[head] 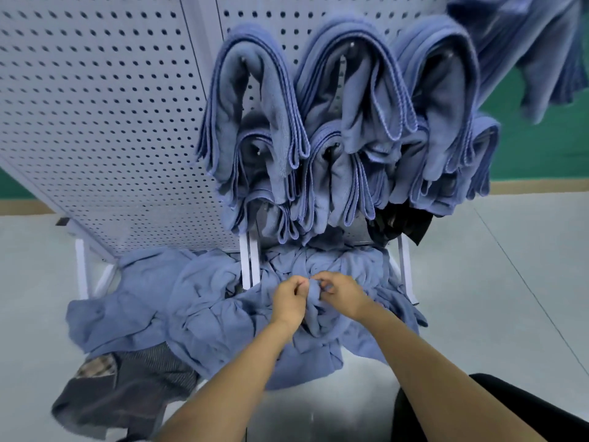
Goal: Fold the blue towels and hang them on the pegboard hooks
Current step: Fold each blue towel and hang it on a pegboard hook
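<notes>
Status: both hands are down in the loose pile (207, 314) of blue towels on the floor (494, 282), at the foot of the pegboard (95, 106). Left hand (288, 301) and right hand (342, 293) are each closed in a pinch on one bunched edge of the top towel (318, 320), knuckles nearly touching. No fold on it yet. Hung towels (347, 100) crowd the right panel in overlapping rows.

Risks as I read them:
- The pinch points sit right together, so I'm probably holding a bunch, not two corners. Lifted like that, it comes up as a rope and the fold goes crooked.
- The towel is tangled with its neighbours. Pulling up may drag a second one along, or snag on the white frame leg (245, 266) that the pile lies around.
- Grey striped cloth (127, 387) touches the pile's near-left edge, and black cloth (398, 221) hangs behind the lowest row. Neither is a blue towel, and either is easy to grab by mistake.
- I can't see a free hook in that cluster. Loading an already full one could knock hung towels off. The left panel looks bare, but I can't tell whether it has hooks.
</notes>
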`<act>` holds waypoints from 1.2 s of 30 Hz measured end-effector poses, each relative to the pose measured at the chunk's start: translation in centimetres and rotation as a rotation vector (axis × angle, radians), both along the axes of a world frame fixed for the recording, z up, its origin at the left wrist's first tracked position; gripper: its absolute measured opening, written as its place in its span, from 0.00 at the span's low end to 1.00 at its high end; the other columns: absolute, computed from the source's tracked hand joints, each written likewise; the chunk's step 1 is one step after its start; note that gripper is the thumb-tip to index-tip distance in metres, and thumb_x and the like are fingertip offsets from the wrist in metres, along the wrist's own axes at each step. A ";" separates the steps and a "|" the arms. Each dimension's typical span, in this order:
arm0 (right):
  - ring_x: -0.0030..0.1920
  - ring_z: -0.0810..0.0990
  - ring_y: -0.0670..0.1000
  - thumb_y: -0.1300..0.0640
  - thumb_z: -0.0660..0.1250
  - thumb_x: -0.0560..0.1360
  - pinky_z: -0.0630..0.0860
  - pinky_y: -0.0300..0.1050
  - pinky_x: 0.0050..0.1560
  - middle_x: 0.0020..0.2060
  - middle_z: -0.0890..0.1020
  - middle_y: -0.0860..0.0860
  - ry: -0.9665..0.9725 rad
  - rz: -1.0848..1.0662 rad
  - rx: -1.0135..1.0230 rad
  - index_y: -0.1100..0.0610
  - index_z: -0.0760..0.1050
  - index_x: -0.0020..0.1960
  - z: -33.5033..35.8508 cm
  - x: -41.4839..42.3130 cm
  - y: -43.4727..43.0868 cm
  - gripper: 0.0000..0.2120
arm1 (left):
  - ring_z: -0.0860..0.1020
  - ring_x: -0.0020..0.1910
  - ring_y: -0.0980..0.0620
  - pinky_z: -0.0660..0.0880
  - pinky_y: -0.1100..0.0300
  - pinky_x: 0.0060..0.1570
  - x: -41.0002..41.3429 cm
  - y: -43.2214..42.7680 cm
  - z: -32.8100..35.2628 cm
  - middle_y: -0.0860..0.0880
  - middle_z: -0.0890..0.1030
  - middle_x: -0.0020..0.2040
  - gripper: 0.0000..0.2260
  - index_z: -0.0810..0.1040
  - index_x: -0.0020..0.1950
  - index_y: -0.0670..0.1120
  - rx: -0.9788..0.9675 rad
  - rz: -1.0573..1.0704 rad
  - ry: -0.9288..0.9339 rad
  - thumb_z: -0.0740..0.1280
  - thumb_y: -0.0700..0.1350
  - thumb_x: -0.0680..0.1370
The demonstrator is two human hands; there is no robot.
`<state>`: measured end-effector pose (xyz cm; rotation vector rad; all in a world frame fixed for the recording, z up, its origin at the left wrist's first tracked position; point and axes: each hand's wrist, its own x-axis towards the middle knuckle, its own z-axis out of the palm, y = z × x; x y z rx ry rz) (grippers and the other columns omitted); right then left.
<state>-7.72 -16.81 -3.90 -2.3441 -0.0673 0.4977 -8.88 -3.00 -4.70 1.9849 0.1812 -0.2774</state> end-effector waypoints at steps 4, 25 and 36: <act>0.34 0.70 0.45 0.67 0.68 0.74 0.72 0.35 0.40 0.33 0.72 0.47 -0.082 -0.083 0.017 0.60 0.76 0.47 4.9 -0.9 0.0 0.04 | 0.72 0.38 0.54 0.67 0.71 0.35 -0.8 1.3 5.4 0.50 0.75 0.37 0.08 0.79 0.47 0.40 0.015 -0.112 -0.110 0.61 0.39 0.81; 0.29 0.62 0.44 0.63 0.63 0.77 0.62 0.36 0.33 0.31 0.70 0.42 -0.577 -0.117 0.446 0.56 0.68 0.43 28.4 -5.0 3.1 0.07 | 0.80 0.42 0.51 0.76 0.59 0.42 -4.6 9.3 27.6 0.52 0.81 0.41 0.13 0.76 0.44 0.46 -0.004 -0.522 -0.034 0.75 0.53 0.70; 0.32 0.76 0.50 0.64 0.65 0.76 0.80 0.45 0.37 0.36 0.76 0.58 -0.572 -0.204 0.374 0.61 0.73 0.45 27.5 -4.0 5.1 0.01 | 0.80 0.56 0.45 0.75 0.50 0.61 -4.4 7.6 25.6 0.42 0.82 0.56 0.27 0.77 0.60 0.40 -0.269 -0.425 0.158 0.77 0.51 0.66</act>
